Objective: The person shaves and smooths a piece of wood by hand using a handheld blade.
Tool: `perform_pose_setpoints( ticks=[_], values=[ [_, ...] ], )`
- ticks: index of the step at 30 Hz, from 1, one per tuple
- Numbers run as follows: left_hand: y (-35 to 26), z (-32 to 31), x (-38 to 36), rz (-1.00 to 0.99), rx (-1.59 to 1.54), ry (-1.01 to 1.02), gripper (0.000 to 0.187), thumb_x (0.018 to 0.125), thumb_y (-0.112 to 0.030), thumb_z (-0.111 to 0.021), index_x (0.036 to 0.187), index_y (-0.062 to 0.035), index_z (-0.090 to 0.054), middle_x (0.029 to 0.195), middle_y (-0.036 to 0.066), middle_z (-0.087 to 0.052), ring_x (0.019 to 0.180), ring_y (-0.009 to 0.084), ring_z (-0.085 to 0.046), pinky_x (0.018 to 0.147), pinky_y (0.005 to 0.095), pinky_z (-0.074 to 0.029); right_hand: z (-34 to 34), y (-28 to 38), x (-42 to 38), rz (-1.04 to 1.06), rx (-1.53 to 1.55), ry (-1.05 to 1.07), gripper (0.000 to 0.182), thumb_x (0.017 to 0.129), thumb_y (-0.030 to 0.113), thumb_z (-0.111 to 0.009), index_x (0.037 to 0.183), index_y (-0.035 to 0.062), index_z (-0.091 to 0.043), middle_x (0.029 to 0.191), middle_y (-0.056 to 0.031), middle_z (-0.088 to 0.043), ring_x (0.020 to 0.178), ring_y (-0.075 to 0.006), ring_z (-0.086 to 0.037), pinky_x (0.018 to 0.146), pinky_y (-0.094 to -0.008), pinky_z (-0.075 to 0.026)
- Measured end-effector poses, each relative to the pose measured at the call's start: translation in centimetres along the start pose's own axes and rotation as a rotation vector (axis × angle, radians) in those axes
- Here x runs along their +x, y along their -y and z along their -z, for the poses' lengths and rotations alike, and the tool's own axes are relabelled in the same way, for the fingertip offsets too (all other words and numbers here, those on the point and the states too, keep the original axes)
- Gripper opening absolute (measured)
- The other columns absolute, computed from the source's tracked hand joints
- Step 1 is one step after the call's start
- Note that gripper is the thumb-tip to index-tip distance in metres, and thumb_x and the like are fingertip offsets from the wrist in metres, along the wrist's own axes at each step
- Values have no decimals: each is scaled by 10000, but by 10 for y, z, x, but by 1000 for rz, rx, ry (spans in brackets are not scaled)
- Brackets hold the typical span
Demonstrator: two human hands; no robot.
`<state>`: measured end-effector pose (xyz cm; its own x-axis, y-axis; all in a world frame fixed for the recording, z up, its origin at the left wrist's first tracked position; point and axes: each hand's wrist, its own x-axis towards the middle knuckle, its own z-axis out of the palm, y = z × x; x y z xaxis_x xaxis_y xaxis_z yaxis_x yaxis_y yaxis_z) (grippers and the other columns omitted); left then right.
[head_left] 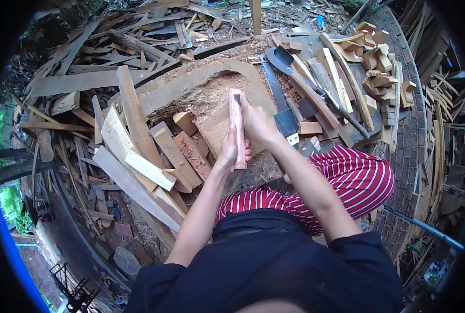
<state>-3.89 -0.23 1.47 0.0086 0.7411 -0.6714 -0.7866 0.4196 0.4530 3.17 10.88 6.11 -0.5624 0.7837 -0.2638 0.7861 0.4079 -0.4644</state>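
A long, pinkish piece of wood (236, 130) is held nearly upright in front of me. My left hand (231, 148) is closed around its lower half, with fingertips showing on the far side. Beside its upper end, my right hand (259, 124) is closed, its thumb or finger pressed along the wood's right edge. A small dark patch (237, 97) shows on the wood near the right fingertips; I cannot tell whether it is a blade in that hand. Behind the hands lies a thick hollowed wood block (190, 86) with shavings in its hollow.
A steel square (285, 122) lies right of the hands. Farther right are an adze-like tool (281, 58), long sticks (347, 78) and stacked cut blocks (381, 81). Planks (133, 115) lean at left beside short blocks (177, 151). Scrap wood (81, 83) covers the far left ground.
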Motion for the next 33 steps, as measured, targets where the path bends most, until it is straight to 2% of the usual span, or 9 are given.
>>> perform_pose_setpoints(
  ticks=[3, 8, 12, 16, 20, 24, 28, 30, 33],
  values=[
    [0, -2, -3, -2, 68, -30, 429, 1008, -481, -225, 1108, -80, -340, 690, 87, -468, 452, 181, -491, 365, 296, -443, 7, 5, -16, 10, -29, 60, 489, 921, 183, -401, 1394, 65, -359, 823, -318, -625, 800, -484, -625, 739, -548, -500],
    [-2, -6, -4, 23, 54, -54, 441, 997, -510, -247, 1114, -94, -335, 674, 76, -463, 457, 170, -490, 376, 300, -446, -9, -15, 31, 14, 26, 7, 492, 903, 169, -429, 1377, 51, -373, 876, -325, -624, 841, -461, -635, 756, -541, -500],
    [-1, -8, -6, -14, 129, -33, 422, 999, -502, -242, 1119, -106, -326, 687, 73, -464, 455, 168, -486, 377, 295, -444, 19, 9, -18, 16, -78, 121, 504, 897, 154, -417, 1387, 54, -353, 889, -322, -626, 852, -462, -633, 763, -551, -495],
    [-1, -13, -6, -1, 44, -96, 409, 1001, -495, -241, 1112, -109, -321, 683, 73, -461, 442, 167, -480, 362, 292, -436, -17, -24, 43, 19, 35, 18, 528, 896, 190, -434, 1405, 86, -337, 840, -337, -622, 838, -489, -625, 749, -549, -503],
    [-3, -14, -7, -56, 138, -57, 406, 1003, -488, -238, 1084, -100, -325, 681, 74, -451, 433, 170, -477, 356, 298, -432, 7, 3, -12, 25, -127, 75, 397, 915, 179, -415, 1294, 62, -423, 839, -308, -634, 834, -462, -633, 708, -540, -507],
    [-1, -18, -6, -34, 100, -109, 402, 1003, -489, -235, 1020, -99, -329, 685, 80, -453, 435, 173, -482, 351, 297, -434, -13, -20, 35, 33, -3, 20, 487, 910, 191, -425, 1382, 88, -360, 795, -306, -637, 820, -476, -638, 723, -540, -512],
    [-4, -14, -6, -47, 92, -65, 389, 1007, -475, -226, 1027, -98, -321, 691, 85, -454, 438, 176, -482, 353, 298, -435, 10, 4, -3, 56, -108, 63, 438, 909, 151, -422, 1317, -2, -387, 819, -298, -638, 805, -450, -641, 698, -529, -513],
    [-1, -13, -5, -57, 163, -49, 379, 1010, -463, -223, 1039, -97, -312, 698, 85, -455, 443, 177, -484, 355, 301, -436, 8, 4, -8, 36, -134, 121, 431, 911, 146, -414, 1316, 1, -387, 846, -283, -645, 808, -442, -640, 699, -534, -509],
    [3, -17, -6, -47, 128, -71, 391, 1009, -469, -225, 1029, -91, -322, 700, 84, -455, 444, 176, -486, 353, 299, -436, -7, -13, 36, 44, -17, 15, 459, 909, 160, -423, 1358, 75, -386, 859, -275, -649, 822, -452, -637, 720, -542, -503]
  ],
)
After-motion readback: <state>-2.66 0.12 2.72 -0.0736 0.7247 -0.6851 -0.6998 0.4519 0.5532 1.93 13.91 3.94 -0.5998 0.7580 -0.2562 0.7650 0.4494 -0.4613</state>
